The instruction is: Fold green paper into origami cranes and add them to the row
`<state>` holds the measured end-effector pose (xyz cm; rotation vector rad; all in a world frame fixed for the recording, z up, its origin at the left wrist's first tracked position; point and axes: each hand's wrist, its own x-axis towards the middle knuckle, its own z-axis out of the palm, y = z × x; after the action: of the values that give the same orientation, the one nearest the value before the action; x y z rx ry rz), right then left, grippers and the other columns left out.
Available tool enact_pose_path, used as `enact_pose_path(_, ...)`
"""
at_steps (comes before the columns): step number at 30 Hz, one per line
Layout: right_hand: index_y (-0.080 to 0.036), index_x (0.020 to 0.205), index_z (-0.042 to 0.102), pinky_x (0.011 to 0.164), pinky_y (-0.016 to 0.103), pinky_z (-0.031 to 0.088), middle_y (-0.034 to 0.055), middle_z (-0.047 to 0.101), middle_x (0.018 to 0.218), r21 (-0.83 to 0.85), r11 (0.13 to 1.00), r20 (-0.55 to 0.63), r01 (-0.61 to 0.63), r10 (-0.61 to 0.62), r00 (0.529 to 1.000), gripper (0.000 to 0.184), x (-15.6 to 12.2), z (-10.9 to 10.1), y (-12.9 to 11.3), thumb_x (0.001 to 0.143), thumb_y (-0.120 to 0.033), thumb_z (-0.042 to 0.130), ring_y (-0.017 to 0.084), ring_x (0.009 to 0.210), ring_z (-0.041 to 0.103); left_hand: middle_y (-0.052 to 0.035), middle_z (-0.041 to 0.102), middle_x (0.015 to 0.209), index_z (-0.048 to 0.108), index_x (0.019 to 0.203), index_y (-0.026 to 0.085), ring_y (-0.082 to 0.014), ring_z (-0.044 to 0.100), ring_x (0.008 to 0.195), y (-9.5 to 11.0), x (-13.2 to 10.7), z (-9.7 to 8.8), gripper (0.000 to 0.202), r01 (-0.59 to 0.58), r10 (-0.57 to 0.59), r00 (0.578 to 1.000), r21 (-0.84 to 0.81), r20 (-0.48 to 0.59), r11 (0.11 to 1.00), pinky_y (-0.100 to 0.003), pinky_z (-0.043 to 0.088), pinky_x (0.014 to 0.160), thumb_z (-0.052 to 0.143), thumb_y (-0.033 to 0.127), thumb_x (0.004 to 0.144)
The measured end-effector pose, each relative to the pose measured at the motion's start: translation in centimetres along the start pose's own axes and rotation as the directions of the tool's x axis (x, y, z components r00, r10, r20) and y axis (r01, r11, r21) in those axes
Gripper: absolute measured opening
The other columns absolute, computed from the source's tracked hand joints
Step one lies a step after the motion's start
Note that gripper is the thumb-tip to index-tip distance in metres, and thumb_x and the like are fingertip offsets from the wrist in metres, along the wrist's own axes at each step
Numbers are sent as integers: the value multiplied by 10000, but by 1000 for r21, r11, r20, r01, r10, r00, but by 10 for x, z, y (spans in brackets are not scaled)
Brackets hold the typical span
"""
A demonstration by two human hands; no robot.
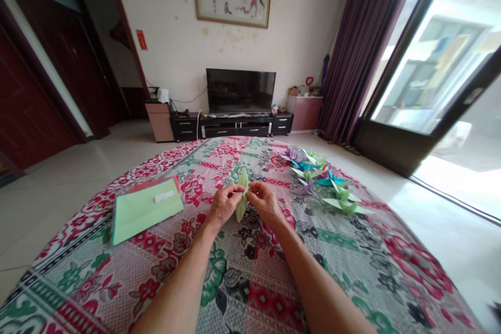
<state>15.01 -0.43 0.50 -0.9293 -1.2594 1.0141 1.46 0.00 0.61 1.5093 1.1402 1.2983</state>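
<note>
Above the middle of the round table, both my hands pinch a narrow, pointed piece of folded light green paper, held upright. My left hand grips its left edge with thumb and fingers closed. My right hand pinches the right edge. A stack of coloured paper sheets, light green on top with a small white strip lying on it, sits to the left of my hands. Several finished paper cranes in green, purple and teal lie to the right, beyond my right hand.
The table wears a floral patchwork cloth in red, green and grey. Beyond it are a tiled floor, a low TV cabinet with a television, a framed picture, dark curtains and a glass sliding door on the right.
</note>
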Motion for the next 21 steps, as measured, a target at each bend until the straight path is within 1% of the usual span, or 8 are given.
enact_pose_path(5,-163,862,566,514,190,394,-28,552,678,-33,999,-14,39,-40,999,253,-1,1,-1,651,-288,624,79,562,485,8,627,646,691,841,159,-104,515,548,1,-1,1,223,15,-15,1000,-38,2,999,-194,396,504,591,295,695)
enact_pose_path(12,-169,897,572,492,191,379,-34,559,681,-43,998,-10,55,-55,998,263,-1,2,4,676,-307,612,73,528,482,1,646,688,697,811,162,-105,526,593,3,-1,4,252,0,-4,998,-63,-58,998,-192,417,551,647,368,674)
enact_pose_path(21,-164,875,620,555,215,421,-5,621,726,28,999,28,-30,29,999,276,0,3,2,650,-322,645,99,586,531,7,653,690,698,833,169,-109,543,601,-1,1,3,279,27,-33,998,-117,-48,993,-197,416,555,658,381,657)
